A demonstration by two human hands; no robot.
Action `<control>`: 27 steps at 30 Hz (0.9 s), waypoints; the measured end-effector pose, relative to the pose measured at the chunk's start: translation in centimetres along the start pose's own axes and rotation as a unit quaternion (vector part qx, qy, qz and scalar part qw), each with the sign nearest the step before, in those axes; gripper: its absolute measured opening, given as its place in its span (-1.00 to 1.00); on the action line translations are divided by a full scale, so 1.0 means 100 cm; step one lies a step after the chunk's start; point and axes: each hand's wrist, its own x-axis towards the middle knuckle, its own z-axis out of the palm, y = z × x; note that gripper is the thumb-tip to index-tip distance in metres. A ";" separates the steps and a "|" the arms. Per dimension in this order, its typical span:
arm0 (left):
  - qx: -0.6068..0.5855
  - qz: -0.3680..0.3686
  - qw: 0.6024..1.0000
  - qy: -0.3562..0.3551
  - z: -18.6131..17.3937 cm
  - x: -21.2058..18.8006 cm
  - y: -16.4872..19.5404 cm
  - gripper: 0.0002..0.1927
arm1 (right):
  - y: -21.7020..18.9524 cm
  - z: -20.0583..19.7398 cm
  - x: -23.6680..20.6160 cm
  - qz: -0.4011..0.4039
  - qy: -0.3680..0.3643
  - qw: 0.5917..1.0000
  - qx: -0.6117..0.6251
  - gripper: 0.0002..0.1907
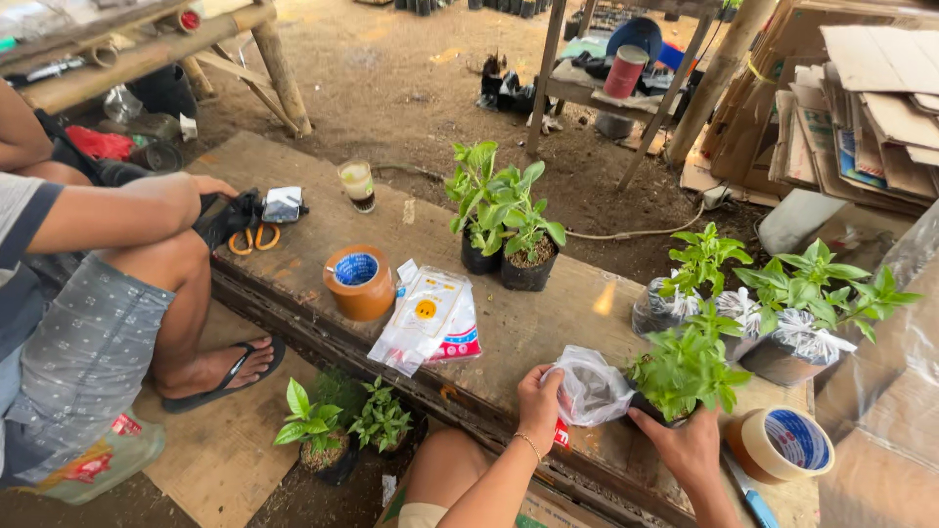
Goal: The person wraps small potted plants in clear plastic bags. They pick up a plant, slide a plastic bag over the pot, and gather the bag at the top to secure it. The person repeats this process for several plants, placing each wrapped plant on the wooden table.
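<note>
My left hand (pixel 540 393) grips the clear plastic bag (pixel 593 386) that wraps the base of a small green plant (pixel 685 367) lying on its side on the wooden plank table (pixel 548 313). My right hand (pixel 691 445) holds the plant's dark pot end from below, at the bag's right. Both hands are closed on the wrapped plant near the table's front edge.
A brown tape roll (pixel 361 282), a pile of plastic bags (pixel 430 315), two potted plants (pixel 507 220), several wrapped plants (pixel 782 313) and a second tape roll (pixel 782 445) stand on the table. Another person (pixel 108 284) sits at left by orange scissors (pixel 253 238). Cardboard (pixel 861 98) is stacked at right.
</note>
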 end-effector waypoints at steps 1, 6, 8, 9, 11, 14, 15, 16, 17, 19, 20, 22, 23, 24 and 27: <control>-0.006 -0.001 1.000 -0.004 -0.002 0.000 -0.001 -0.86 | -0.003 0.000 -0.001 -0.024 0.005 0.999 -0.022 -0.20; -0.022 0.000 1.000 -0.018 -0.012 0.000 0.002 -0.84 | -0.029 -0.003 -0.008 -0.059 0.016 0.998 -0.020 -0.23; -0.033 -0.007 0.999 -0.019 -0.013 -0.002 0.003 -0.80 | -0.037 -0.011 -0.010 -0.116 0.042 0.992 -0.031 -0.21; -0.037 -0.008 0.999 -0.020 -0.012 -0.001 0.005 -0.78 | -0.040 -0.014 -0.007 -0.136 0.050 0.989 -0.039 -0.20; 0.015 0.025 0.999 -0.034 -0.009 -0.003 0.007 -0.74 | -0.043 -0.021 -0.002 -0.136 0.015 0.990 -0.045 -0.24; 0.038 0.048 0.996 -0.063 -0.001 -0.010 0.007 -0.53 | -0.041 -0.029 0.015 -0.097 -0.091 0.991 -0.030 -0.37; 0.037 0.053 0.995 -0.079 0.004 -0.012 0.007 -0.43 | -0.039 -0.031 0.019 -0.096 -0.110 0.989 -0.025 -0.37; 0.100 0.064 0.991 -0.065 0.008 -0.017 0.007 -0.37 | -0.036 -0.035 0.019 -0.092 -0.134 0.986 -0.023 -0.38; 0.161 0.077 0.983 -0.051 0.012 -0.021 0.007 -0.31 | -0.034 -0.036 0.020 -0.101 -0.134 0.985 -0.024 -0.38; 0.266 0.088 0.960 -0.012 0.020 -0.025 0.008 -0.31 | -0.031 -0.036 0.022 -0.124 -0.132 0.983 -0.024 -0.39; 0.310 0.086 0.947 0.015 0.023 -0.026 0.008 -0.35 | -0.029 -0.036 0.023 -0.117 -0.136 0.984 -0.015 -0.39; 0.370 0.123 0.919 0.056 0.026 -0.025 0.009 -0.40 | -0.025 -0.035 0.023 -0.101 -0.147 0.984 0.008 -0.38; 0.386 0.160 0.906 0.063 0.030 -0.019 0.009 -0.41 | -0.022 -0.035 0.027 -0.088 -0.159 0.983 -0.003 -0.40; 0.402 0.194 0.893 0.064 0.035 -0.016 0.005 -0.41 | -0.020 -0.036 0.031 -0.069 -0.170 0.983 -0.016 -0.42; 0.437 0.192 0.876 0.074 0.048 0.002 -0.001 -0.51 | -0.006 -0.053 0.033 -0.082 -0.124 0.989 0.007 -0.39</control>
